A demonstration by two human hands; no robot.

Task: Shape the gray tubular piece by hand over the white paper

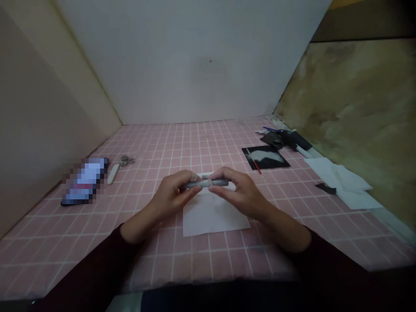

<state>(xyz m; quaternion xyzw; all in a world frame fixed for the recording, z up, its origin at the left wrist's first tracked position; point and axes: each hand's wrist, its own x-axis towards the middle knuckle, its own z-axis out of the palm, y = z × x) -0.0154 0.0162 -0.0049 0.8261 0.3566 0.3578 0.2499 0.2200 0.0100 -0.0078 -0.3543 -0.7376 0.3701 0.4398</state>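
Between my two hands is a slim grey marker-like tube (205, 183), held level, its exact kind hard to make out. My left hand (172, 190) pinches its left part with thumb and fingers. On the other side my right hand (242, 190) grips it near the right part, and a darker end sticks out past the fingertips. A small grey piece shows just behind the tube, between the fingertips. Under both hands a sheet of white paper (211, 216) lies on the pink checked tablecloth (169, 260).
At left lie a phone (86, 180) with a lit, pixelated screen, a white strip (113, 174) and scissors (126, 160). A thin red-ended brush (256, 165) rests on a black-and-white sheet (271, 158). Black scraps (294, 139) and white papers (341, 180) line the right wall.
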